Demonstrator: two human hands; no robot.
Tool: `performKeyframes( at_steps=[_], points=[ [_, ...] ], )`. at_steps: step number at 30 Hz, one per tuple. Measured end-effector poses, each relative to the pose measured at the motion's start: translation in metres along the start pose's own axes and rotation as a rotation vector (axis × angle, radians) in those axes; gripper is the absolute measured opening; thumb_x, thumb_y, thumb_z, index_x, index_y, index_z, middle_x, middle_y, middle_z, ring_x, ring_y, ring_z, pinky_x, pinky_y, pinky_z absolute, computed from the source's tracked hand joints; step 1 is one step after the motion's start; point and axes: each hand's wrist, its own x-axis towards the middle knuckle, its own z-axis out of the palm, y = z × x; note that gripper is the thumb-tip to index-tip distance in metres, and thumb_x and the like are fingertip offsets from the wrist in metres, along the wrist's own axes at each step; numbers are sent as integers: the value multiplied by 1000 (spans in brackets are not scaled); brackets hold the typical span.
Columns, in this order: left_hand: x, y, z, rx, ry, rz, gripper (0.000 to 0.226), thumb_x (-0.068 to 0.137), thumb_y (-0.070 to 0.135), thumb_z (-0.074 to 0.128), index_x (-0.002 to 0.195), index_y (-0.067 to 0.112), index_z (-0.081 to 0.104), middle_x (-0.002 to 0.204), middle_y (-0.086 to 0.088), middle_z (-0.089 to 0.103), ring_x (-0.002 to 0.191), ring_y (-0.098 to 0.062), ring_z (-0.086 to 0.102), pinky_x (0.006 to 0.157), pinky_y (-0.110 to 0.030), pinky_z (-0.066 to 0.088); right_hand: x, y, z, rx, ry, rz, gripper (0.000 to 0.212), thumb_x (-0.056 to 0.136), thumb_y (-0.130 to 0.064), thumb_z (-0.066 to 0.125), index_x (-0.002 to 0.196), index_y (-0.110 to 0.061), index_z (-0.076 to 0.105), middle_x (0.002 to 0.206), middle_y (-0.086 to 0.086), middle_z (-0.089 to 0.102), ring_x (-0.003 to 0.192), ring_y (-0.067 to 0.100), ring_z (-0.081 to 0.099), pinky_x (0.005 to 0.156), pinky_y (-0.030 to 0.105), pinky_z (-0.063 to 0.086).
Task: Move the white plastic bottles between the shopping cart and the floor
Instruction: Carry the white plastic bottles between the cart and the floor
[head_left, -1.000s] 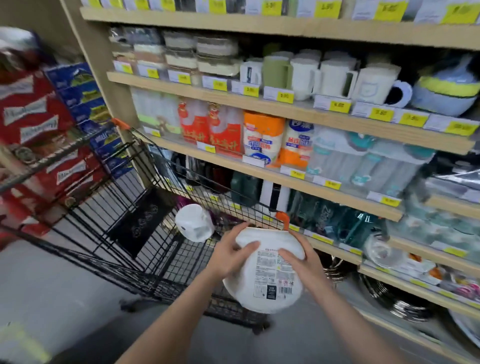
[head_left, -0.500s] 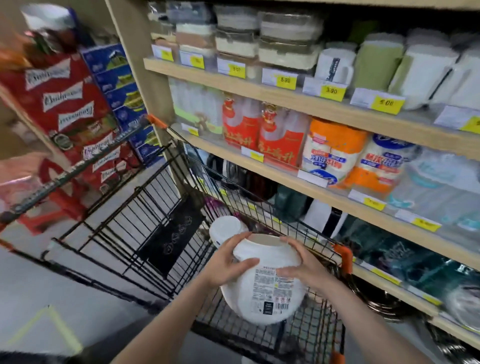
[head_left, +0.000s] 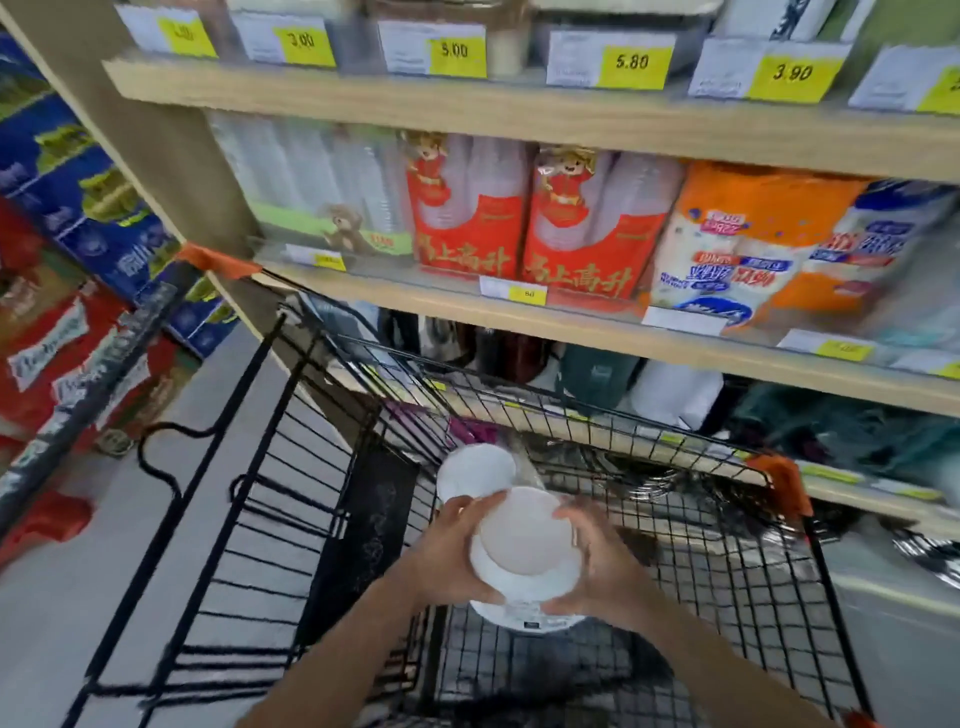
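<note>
Both hands, the left hand (head_left: 452, 551) and right hand (head_left: 597, 558), clasp a white plastic bottle (head_left: 524, 561) upright at lower centre, cap toward the camera, inside the shopping cart (head_left: 727, 566), just below a second white bottle (head_left: 475, 475).

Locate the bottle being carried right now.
Head view, lower centre: the bottle is gripped between the left hand and right hand over the cart basket, just in front of a second white bottle already inside.

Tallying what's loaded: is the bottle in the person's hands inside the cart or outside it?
Inside. Both hands, left and right, hold the white bottle over the basket, within the cart's wire walls.
</note>
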Motion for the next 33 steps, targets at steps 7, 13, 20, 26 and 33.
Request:
performKeyframes(
  at_steps=[7, 13, 20, 26, 33],
  points=[
    [35, -76, 21, 105, -84, 68, 114, 66, 36, 84, 148, 38, 5, 152, -7, 0, 143, -19, 5, 108, -17, 8, 44, 51, 79, -204, 97, -8, 96, 52, -34, 89, 130, -25, 35, 138, -4, 16, 121, 8, 24, 108, 30, 28],
    [55, -137, 56, 164, -60, 62, 119, 65, 35, 85, 140, 48, -6, 154, -3, -6, 143, -19, 8, 115, -31, 14, 74, 92, 130, -267, 140, -82, 96, 49, -33, 88, 122, -33, 24, 138, 5, 16, 122, 34, 41, 97, 50, 47],
    [60, -152, 67, 350, -34, 140, 114, 71, 32, 81, 145, 43, -5, 153, -13, -4, 144, -25, -1, 117, -39, 17, 77, 105, 151, -276, 161, -42, 93, 53, -32, 86, 124, -33, 25, 141, 10, 20, 126, 36, 35, 99, 54, 44],
    [52, -136, 55, 511, -86, 82, 117, 72, 43, 76, 144, 42, -16, 157, -8, -12, 146, -25, -1, 117, -41, 23, 58, 80, 117, -355, -37, 134, 89, 71, -27, 76, 142, -41, 25, 157, -4, 1, 143, 23, 14, 112, 46, 32],
    [54, -49, -2, 500, -166, 122, 80, 86, 53, 57, 150, 32, 14, 158, -4, 12, 142, -23, 22, 109, -34, 30, 5, 28, 38, -276, -102, 380, 83, 80, -20, 70, 144, -42, 23, 154, -6, 22, 137, 18, 32, 111, 40, 35]
  ],
)
